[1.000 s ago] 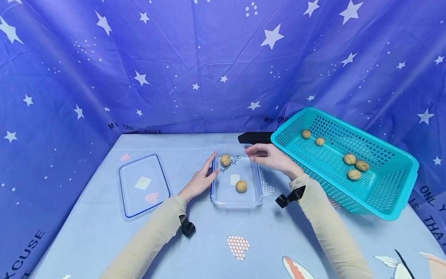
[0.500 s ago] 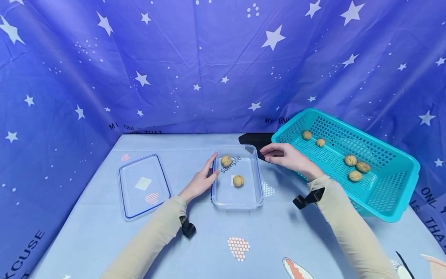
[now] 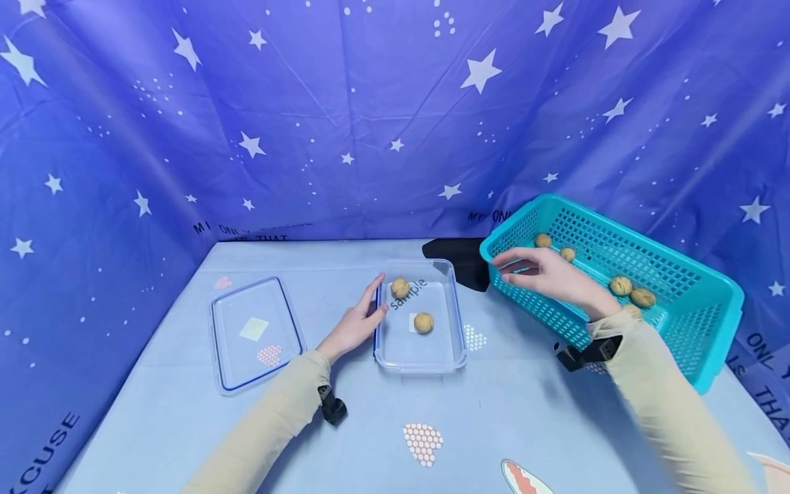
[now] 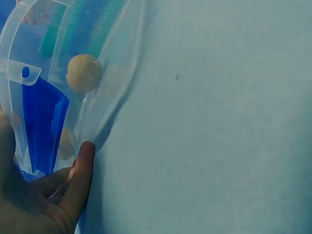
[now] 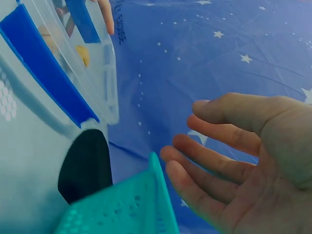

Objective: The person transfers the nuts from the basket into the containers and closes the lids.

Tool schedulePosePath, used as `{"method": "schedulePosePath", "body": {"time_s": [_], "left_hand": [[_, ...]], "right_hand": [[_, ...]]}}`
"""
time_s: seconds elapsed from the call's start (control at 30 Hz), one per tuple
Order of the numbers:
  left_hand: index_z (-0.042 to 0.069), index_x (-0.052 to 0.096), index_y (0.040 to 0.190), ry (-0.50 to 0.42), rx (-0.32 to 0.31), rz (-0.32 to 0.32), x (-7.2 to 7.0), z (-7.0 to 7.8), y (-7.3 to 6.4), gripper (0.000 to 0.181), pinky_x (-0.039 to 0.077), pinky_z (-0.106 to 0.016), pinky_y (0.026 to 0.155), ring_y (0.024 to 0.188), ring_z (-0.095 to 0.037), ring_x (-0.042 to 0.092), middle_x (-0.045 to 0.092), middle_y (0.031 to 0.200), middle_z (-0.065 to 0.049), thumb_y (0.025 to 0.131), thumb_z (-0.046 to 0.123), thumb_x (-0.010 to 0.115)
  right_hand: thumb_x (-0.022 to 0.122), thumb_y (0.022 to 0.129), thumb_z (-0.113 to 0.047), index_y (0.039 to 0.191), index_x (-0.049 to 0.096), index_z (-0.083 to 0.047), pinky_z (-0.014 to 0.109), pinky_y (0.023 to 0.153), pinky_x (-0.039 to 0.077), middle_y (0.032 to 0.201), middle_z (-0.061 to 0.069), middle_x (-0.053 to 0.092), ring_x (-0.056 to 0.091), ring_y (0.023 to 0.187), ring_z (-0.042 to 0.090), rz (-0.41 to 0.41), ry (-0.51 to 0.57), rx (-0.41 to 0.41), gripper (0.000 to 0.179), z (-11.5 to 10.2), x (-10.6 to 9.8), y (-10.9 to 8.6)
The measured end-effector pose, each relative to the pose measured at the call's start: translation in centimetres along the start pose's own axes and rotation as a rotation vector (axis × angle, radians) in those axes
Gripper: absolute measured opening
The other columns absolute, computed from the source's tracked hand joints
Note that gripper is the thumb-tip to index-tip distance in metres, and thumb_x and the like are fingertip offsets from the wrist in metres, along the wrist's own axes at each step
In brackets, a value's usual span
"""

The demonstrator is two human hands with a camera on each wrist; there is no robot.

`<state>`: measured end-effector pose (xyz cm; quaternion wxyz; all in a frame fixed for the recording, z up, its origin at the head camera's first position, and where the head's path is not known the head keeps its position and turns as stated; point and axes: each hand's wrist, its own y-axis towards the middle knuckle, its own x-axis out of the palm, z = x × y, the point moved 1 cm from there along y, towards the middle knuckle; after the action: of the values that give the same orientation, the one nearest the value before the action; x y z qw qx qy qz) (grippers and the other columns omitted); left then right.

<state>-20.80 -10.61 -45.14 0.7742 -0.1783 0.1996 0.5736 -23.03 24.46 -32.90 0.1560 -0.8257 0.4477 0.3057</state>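
Note:
A clear rectangular food container (image 3: 426, 363) with blue side latches stands without its lid on the table. Two walnuts lie inside, one walnut (image 3: 400, 287) near the far left corner and another walnut (image 3: 423, 322) around the middle. My left hand (image 3: 353, 326) rests against the container's left side, fingers and thumb mostly straight; in the left wrist view they lie beside the blue latch (image 4: 44, 126). My right hand (image 3: 546, 274) is over the near left rim of a turquoise basket (image 3: 710, 288), fingers relaxed and apart, holding nothing. Several walnuts (image 3: 620, 285) lie in the basket, one partly hidden behind my right wrist.
The clear lid (image 3: 256, 336) with a blue seal lies flat at the left. A flat black object (image 3: 459, 257) sits between container and basket, partly covered by the basket. A starry blue curtain (image 3: 345, 123) hangs behind and at both sides.
My right hand has left the container's far right side and moved right to the basket rim. The nearer walnut in the container has rolled slightly up and left. My left hand stays put.

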Motion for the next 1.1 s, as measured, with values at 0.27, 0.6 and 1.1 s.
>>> {"method": "schedulePosePath", "body": {"time_s": [0.27,0.6,1.1], "left_hand": [[0.035,0.012,0.156,-0.01,-0.002,-0.01,0.2,0.1,-0.2,0.065,0.05,-0.035,0.063,0.055,-0.021,0.058,0.058,0.072,-0.008,0.102,0.028,0.047],[0.031,0.013,0.156,0.03,0.033,-0.003,0.1,0.3,0.0,0.062,0.046,-0.033,0.055,0.051,-0.018,0.053,0.051,0.061,-0.005,0.103,0.026,0.045],[0.031,0.014,0.156,0.045,0.036,0.004,0.0,0.5,0.0,0.062,0.05,-0.033,0.06,0.055,-0.018,0.058,0.055,0.064,-0.006,0.103,0.026,0.045]], "right_hand": [[0.058,0.097,-0.009,0.127,0.056,0.003,0.027,0.083,0.054,0.123,0.02,0.059,0.059,0.11,0.035,-0.008,-0.035,0.023,0.033,0.0,-1.5,-1.7],[0.057,0.098,-0.009,0.129,0.056,0.0,0.027,0.081,0.054,0.124,0.018,0.06,0.061,0.107,0.029,0.0,-0.123,0.07,0.032,-0.1,-4.1,-4.2],[0.058,0.098,-0.009,0.13,0.057,-0.003,0.023,0.075,0.054,0.124,0.016,0.059,0.061,0.097,0.002,0.042,-0.223,0.059,0.032,1.1,-7.4,-6.9]]}}
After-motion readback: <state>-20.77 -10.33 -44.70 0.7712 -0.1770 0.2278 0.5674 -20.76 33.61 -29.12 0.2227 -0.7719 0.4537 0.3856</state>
